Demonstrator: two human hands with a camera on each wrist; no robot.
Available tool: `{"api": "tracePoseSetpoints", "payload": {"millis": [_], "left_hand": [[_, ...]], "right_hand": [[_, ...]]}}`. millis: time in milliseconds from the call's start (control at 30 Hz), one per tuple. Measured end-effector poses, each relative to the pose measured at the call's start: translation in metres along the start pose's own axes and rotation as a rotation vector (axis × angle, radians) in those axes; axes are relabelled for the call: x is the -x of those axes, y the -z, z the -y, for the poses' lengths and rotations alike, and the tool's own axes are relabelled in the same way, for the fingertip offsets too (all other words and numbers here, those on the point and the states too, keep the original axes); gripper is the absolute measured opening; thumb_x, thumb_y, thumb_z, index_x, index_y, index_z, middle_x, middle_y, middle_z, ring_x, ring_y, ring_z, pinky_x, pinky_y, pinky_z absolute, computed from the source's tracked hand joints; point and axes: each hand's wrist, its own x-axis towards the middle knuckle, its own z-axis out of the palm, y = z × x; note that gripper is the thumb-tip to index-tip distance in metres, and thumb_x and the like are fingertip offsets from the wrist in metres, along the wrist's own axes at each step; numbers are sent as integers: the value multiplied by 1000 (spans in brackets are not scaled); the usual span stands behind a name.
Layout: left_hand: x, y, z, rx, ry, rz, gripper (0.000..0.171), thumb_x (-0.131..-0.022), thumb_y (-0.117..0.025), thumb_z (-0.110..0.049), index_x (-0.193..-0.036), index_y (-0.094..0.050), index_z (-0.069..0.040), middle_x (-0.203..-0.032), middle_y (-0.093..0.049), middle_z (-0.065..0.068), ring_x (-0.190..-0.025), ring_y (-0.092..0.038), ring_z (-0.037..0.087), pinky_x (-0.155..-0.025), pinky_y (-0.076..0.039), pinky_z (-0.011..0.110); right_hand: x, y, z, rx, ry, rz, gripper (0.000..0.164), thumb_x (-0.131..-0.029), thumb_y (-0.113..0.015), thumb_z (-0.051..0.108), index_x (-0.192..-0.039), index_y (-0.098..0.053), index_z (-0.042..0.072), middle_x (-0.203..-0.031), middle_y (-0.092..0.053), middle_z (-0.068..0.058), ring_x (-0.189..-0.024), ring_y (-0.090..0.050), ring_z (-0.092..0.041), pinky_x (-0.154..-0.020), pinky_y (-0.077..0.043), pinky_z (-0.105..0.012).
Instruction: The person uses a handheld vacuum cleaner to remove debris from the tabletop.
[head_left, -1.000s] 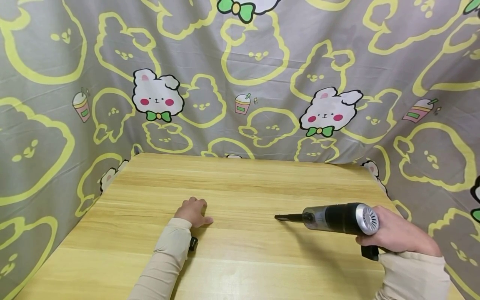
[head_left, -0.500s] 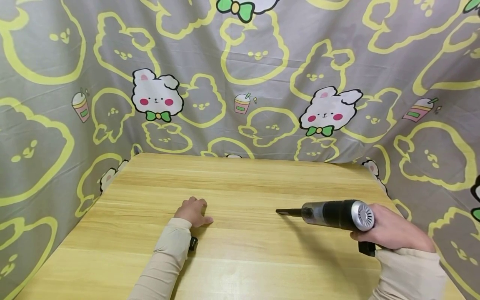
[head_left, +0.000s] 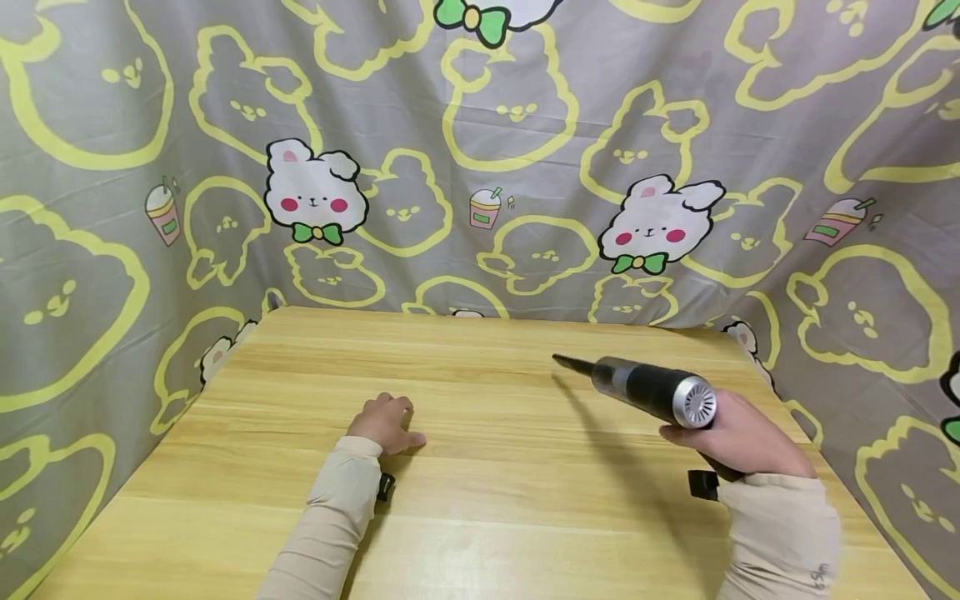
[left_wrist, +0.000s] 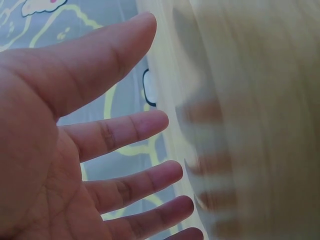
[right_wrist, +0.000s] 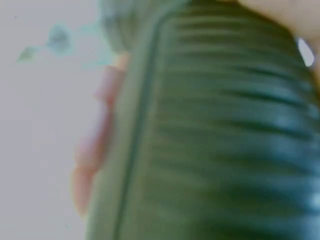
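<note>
A black handheld vacuum cleaner [head_left: 648, 389] with a clear front section and a silver vented end is gripped by my right hand [head_left: 757, 437]. Its narrow nozzle [head_left: 573, 364] points to the far left, a little above the table, and casts a long shadow. In the right wrist view the ribbed dark handle [right_wrist: 215, 130] fills most of the picture, with fingers [right_wrist: 97, 135] curled round its far side. My left hand [head_left: 385, 423] is at the table's left middle, holding nothing. The left wrist view shows its fingers [left_wrist: 135, 132] spread and fairly straight, close to the tabletop.
The light wooden table [head_left: 450, 517] stretches out in front of me. A grey curtain [head_left: 420, 108] with yellow outlines and white rabbit heads hangs behind it and on both sides. Small black devices [head_left: 386, 487] sit at both wrists.
My right hand has carried the vacuum cleaner left and farther across the table, and its nozzle has shifted toward the back edge. The left hand has stayed in place.
</note>
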Motion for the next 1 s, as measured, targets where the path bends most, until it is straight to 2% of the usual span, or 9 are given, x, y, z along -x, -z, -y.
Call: {"api": "tracePoseSetpoints", "payload": {"millis": [267, 500, 667, 767, 900, 1000], "left_hand": [[-1, 3, 11, 38, -2, -30, 56, -82, -74, -33, -125, -56, -2, -122, -53, 25, -112, -48, 45, -92, -46, 58], [-3, 11, 25, 93, 6, -78, 52, -85, -71, -29, -123, -55, 2, -120, -55, 27, -110, -51, 43, -93, -45, 56], [-5, 13, 24, 131, -7, -132, 45, -88, -68, -29, -120, -57, 2, -116, -60, 26, -102, -56, 39, -85, -51, 53], [-6, 11, 19, 150, -28, -150, 43, -88, -68, -28, -117, -58, 1, -115, -62, 25, -101, -59, 39, -84, -52, 53], [-9, 6, 12, 150, -41, -152, 41, -88, -68, -28, -116, -60, 0, -114, -64, 22, -100, -61, 37, -84, -52, 52], [-10, 2, 6, 145, -55, -146, 40, -87, -69, -28, -116, -60, -1, -115, -64, 21, -100, -61, 37, -84, -53, 52]], "right_hand": [[-21, -21, 8, -82, -110, -92, 61, -79, -74, 41, -116, -59, -5, -101, -68, -22, -87, -61, -30, -76, -48, -45], [-36, -43, 16, -152, -158, -238, 59, -80, -74, 39, -111, -58, -8, -99, -65, -28, -85, -61, -35, -72, -47, -45], [-45, -62, 22, -255, -190, -396, 47, -79, -74, 23, -109, -56, -8, -94, -65, -27, -82, -59, -35, -71, -47, -46], [-51, -75, 23, -318, -206, -547, 41, -73, -76, 12, -103, -57, -8, -87, -65, -26, -77, -58, -33, -71, -47, -45], [-59, -88, 25, -346, -152, -738, 36, -67, -78, 3, -95, -59, -10, -76, -65, -25, -69, -57, -27, -68, -48, -45], [-62, -93, 26, -341, -109, -807, 34, -66, -79, 1, -91, -60, -11, -72, -65, -25, -65, -59, -26, -64, -49, -46]]}}
